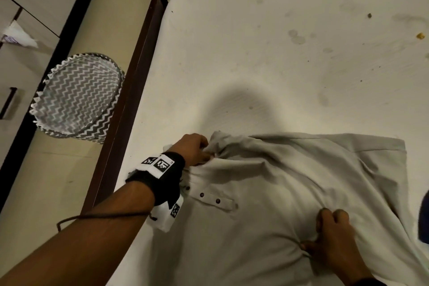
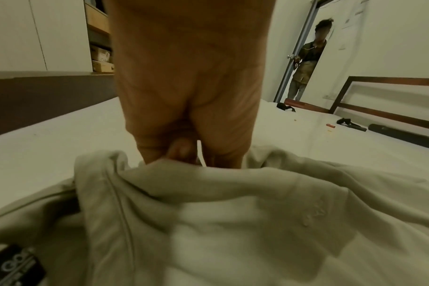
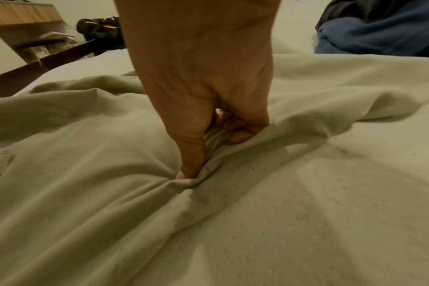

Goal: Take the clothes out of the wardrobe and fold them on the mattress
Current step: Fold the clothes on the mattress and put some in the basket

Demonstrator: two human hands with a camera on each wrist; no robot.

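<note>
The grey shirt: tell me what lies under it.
The shirt lies on the white mattress, gripped by the left hand and right hand. Anything else beneath is covered by the cloth.

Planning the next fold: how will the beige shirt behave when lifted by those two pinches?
Probably floppy: the shirt bunches into creases where the right hand and left hand pinch it. Likely light, so it should sag between them rather than hold shape.
</note>
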